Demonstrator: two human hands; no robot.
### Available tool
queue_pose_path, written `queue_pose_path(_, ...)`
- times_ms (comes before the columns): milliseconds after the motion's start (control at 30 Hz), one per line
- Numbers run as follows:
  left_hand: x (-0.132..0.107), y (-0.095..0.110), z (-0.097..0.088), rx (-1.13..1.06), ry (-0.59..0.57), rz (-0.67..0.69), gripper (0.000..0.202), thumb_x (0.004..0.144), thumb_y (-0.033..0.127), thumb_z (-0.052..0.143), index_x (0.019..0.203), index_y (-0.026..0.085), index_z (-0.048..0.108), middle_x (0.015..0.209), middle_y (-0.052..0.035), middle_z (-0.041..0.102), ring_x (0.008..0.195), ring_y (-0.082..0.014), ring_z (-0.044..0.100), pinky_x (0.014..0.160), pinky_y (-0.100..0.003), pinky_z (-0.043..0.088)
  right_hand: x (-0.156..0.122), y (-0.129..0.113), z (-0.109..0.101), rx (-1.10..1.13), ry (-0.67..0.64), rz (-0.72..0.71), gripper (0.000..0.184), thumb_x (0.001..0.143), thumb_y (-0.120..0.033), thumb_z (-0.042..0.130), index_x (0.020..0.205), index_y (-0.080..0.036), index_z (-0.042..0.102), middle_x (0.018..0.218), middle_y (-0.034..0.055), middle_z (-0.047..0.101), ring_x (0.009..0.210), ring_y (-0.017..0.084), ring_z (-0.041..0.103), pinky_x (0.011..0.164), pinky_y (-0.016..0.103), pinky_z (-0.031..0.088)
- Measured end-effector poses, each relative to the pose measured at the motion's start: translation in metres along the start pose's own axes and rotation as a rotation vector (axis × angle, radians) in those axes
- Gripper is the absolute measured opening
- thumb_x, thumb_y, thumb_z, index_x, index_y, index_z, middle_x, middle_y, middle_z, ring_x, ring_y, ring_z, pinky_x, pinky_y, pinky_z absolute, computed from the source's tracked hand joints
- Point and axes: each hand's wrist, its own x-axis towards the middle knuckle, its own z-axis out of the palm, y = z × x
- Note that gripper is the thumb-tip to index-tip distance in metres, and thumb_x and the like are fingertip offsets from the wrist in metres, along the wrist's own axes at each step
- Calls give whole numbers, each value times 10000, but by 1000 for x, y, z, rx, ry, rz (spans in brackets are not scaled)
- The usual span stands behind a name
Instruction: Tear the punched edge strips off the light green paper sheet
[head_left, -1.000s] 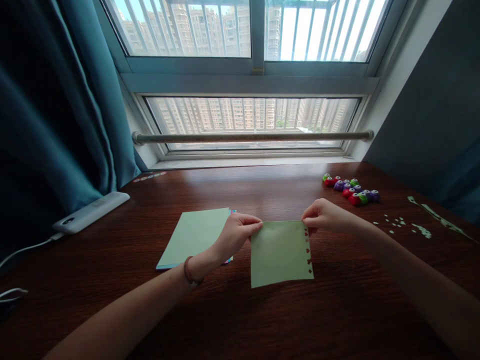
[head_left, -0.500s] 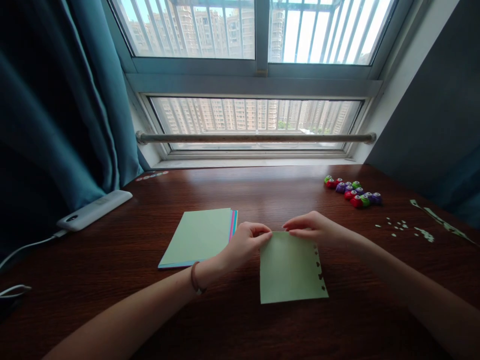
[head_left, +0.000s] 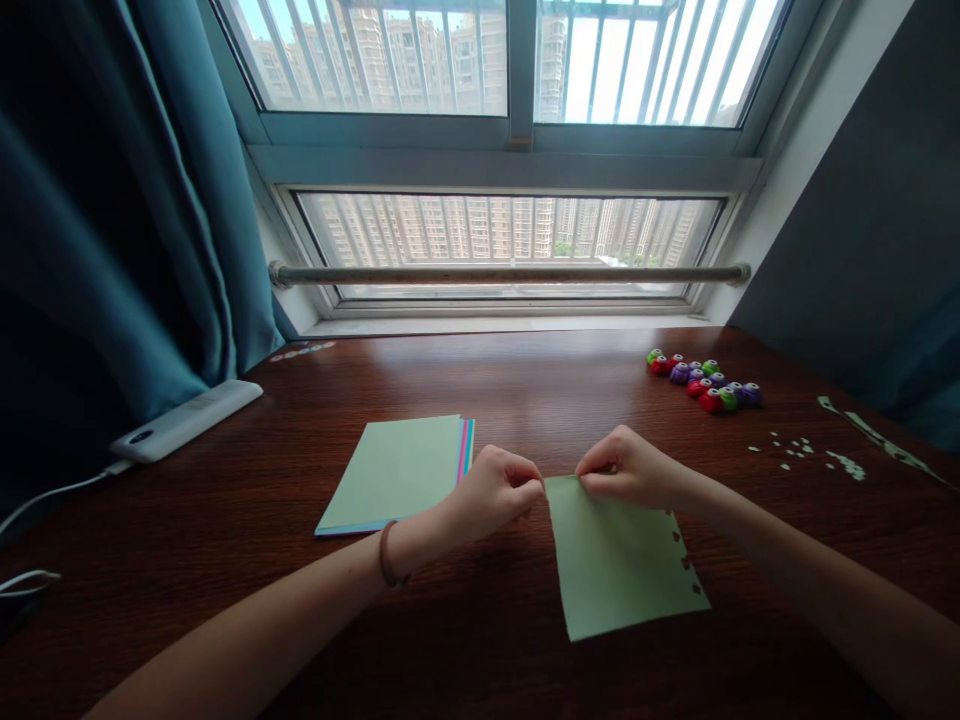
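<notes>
Over the tabletop point(head_left: 420, 650), right fingers point(head_left: 600, 484) pinched the paper point(head_left: 622, 575) by its edge, left fingers point(head_left: 528, 493) its corner; light tension seemed wise.

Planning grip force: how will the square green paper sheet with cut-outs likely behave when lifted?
The square green paper sheet is probably light and floppy, as it looks thin and slightly bowed. Its lower part may swing, since the right hand pinches the top edge. Its right edge could tear, given the cut-outs.
</notes>
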Motion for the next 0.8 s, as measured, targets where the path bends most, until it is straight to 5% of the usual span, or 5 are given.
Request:
queue_pose_path(167, 4, -2, -6, -44, 73, -1, 168, 756, 182, 456, 666, 122, 585, 555, 5, 534, 527, -88, 467, 499, -177, 339, -1, 3, -9, -12, 44, 46, 233, 737, -199, 481, 679, -77, 671, 508, -36, 385, 485, 65, 307, 439, 192, 238)
queue_pose_path(300, 3, 0, 1, -118, -90, 67, 260, 790, 337, 537, 941, 141, 615, 697, -6, 572, 603, -95, 466, 537, -181, 353, -1, -4, 6, 37, 2, -7, 224, 739, -199, 487, 662, -82, 662, 518, -40, 338, 496, 63, 278, 447, 195, 227)
queue_pose_path(400, -1, 1, 7, -122, -141, 91, 317, 841, 361, 460, 819, 107, 650, 597, 9, 486, 557, -80, 368, 495, -185, 286, -1, -7, 14, 84, -22, -10, 228, 742, -195, 477, 661, -80, 657, 528, -37, 340, 499, 63, 269, 443, 197, 222)
queue_pose_path(567, -1, 2, 3, -117, -53, 86, 361, 835, 350, 457, 662, 83, 628, 544, 18, 371, 543, -78, 308, 481, -202, 237, -1, -5, 4, 84, -56, 3, 239, 739, -189, 465, 649, -80, 658, 511, -40, 342, 482, 61, 267, 430, 200, 211)
queue_pose_path(800, 6, -2, -16, -228, 72, 10, 323, 779, 371, 513, 688, 91, 646, 602, -21, 525, 600, -118, 428, 548, -212, 331, -1, 9, -22, 66, -48, 66, 267, 738, -221, 480, 703, -68, 697, 505, -28, 453, 480, 72, 355, 454, 202, 272)
